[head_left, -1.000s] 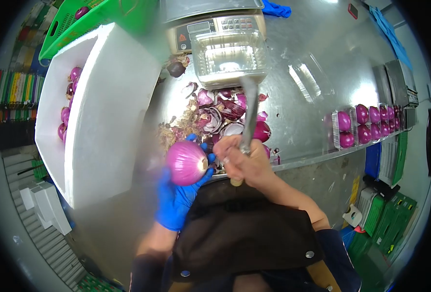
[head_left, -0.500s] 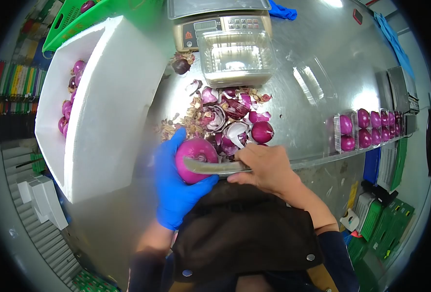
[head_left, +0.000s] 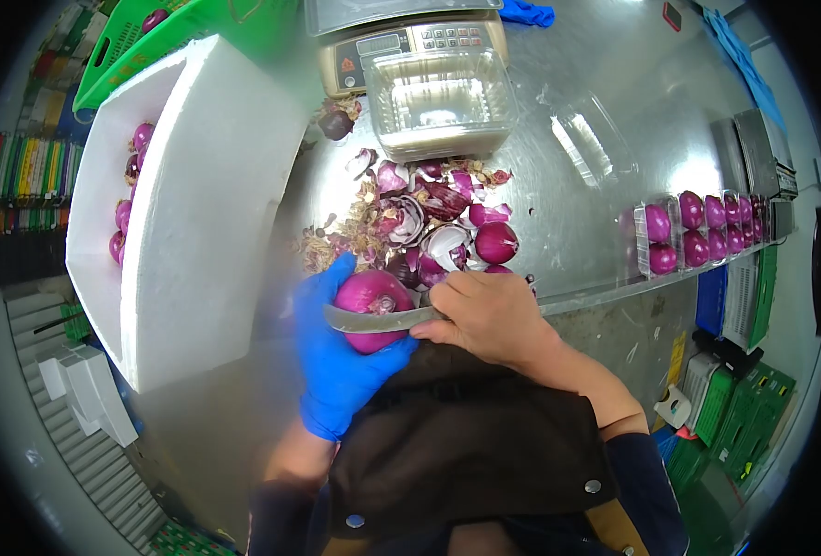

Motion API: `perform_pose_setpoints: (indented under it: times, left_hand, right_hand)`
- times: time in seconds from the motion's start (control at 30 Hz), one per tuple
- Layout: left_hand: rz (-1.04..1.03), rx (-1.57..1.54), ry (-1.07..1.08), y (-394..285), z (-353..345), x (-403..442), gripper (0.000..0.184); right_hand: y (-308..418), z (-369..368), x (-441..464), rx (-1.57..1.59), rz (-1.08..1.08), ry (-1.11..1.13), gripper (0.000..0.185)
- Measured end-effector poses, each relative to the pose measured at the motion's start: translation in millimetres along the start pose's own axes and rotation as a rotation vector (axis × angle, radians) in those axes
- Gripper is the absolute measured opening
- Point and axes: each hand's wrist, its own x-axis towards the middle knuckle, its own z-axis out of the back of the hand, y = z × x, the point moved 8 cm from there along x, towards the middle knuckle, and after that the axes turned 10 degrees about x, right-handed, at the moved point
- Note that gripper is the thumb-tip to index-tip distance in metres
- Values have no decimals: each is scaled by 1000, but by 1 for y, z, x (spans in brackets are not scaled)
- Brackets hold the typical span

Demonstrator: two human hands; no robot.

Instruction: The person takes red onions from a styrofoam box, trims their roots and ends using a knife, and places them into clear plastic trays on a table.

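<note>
A red onion [head_left: 369, 289] is held well on the near side of the digital scale [head_left: 410, 37], by the tabletop's [head_left: 577, 246] near edge. Its side is cupped by the blue-gloved left grip [head_left: 334, 357], which is closed only as far as the onion's width allows. A curved-bladed knife [head_left: 373, 322] is clasped by its handle in the bare right grip [head_left: 489, 315], which is tightly closed, and its blade is laid across the onion, just below the pale end; whether the skin is being cut cannot be told. Between the scale and the hands, onion peelings [head_left: 443, 199] are heaped, with a smaller onion [head_left: 495, 243] beside them. A clear plastic container [head_left: 440, 93] is set directly in front of the scale. To the scale's left, a white polystyrene box [head_left: 211, 185] is seen with onions inside; to its right, packed onions [head_left: 693, 208] are lined up.
</note>
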Motion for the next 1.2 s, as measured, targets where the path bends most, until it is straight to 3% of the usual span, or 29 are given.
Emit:
perform_pose_setpoints:
  times: [0.2,0.37,0.57,0.87,1.0,1.1,1.2]
  left_hand:
    - [42,-109,11,7,-5,-1,95]
    - [22,-13,18,1,-1,1,94]
    - [6,-44,6,-1,-5,2,94]
    - [79,-12,-4,0,2,3,89]
    - [122,-61,-17,0,2,4,88]
    - [102,-38,59,2,-4,5,95]
    - [224,-288,144,11,-18,5,94]
  right_hand:
    - [8,5,4,-13,55,-51,45]
    - [-14,-5,-6,43,-37,-47,45]
    - [5,5,5,12,17,-64,44]
    - [-43,-10,-25,35,-143,-51,41]
    - [-39,4,-24,212,-137,-86,41]
    - [-59,-10,-15,696,-526,-55,50]
    - [-36,-7,-1,882,-411,62,72]
